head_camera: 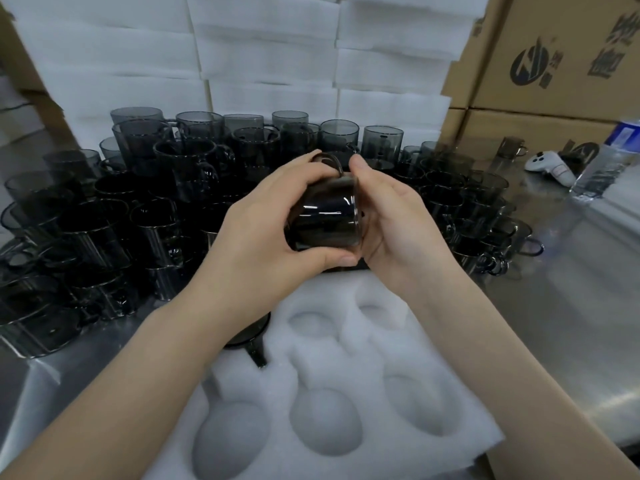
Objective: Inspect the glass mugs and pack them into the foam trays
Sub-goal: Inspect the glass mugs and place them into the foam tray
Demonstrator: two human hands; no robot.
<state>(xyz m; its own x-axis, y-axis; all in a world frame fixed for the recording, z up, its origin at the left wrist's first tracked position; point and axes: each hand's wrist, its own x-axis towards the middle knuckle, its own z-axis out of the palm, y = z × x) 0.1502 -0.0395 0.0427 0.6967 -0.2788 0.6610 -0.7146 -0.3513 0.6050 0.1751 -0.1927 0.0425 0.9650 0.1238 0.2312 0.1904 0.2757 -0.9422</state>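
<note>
— So, nearest the camera, what do you have?

— On my feed, a white foam tray with round pockets [349,344] lies at the near edge of the brushed steel table [571,271]. One smoky dark glass mug [254,342] sits in its far-left pocket, mostly hidden under the left forearm, with its handle towards me.

— And the hands?

— Just above the tray's far edge, both are wrapped round a second dark glass mug [325,216]. The left hand [263,233] is curled on its left side, thumb tucked under the near end, fingertips reaching up to the handle. The right hand [391,223] cups the right side, thumb up by the handle. Its other fingers are behind the glass, so I cannot see them.

— Which way does it point?

— It is tipped well off upright. As far as I can judge, the long axis runs away from me and slightly up, with the handle on the far upper side between the two hands. Which end is the mouth I cannot tell through the tint.

— Behind that?

— A crowd of matching dark mugs [138,209] stands across the table, some stacked. To the right are a white game-style controller [550,166] and a clear plastic water bottle [609,157]. At the back are stacks of white foam trays [270,46] and brown printed cardboard boxes [554,64].
</note>
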